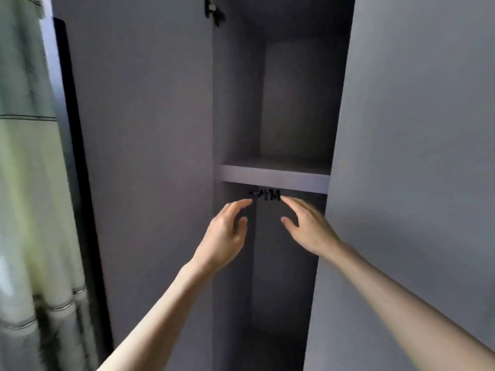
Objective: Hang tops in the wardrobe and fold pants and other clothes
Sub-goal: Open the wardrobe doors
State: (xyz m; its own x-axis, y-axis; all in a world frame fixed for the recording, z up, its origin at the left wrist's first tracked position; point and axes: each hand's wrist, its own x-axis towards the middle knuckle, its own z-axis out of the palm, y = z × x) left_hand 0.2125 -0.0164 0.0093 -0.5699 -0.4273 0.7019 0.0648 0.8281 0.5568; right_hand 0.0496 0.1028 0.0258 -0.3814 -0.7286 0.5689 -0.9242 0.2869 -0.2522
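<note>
A narrow grey wardrobe (289, 103) stands open in front of me, with a grey shelf (276, 178) across its middle. Just under the shelf's front edge sits a small cluster of black hanger hooks (267, 195). My left hand (227, 236) and my right hand (308, 226) reach toward that cluster with fingers extended and slightly spread. Their fingertips come close to the hooks on either side, and neither hand holds anything. No clothes are in view.
The wardrobe's open door (150, 156) stands at the left and a grey panel (415, 156) at the right. A pale green curtain (26, 183) hangs at the far left. A black hinge (213, 9) shows at the top.
</note>
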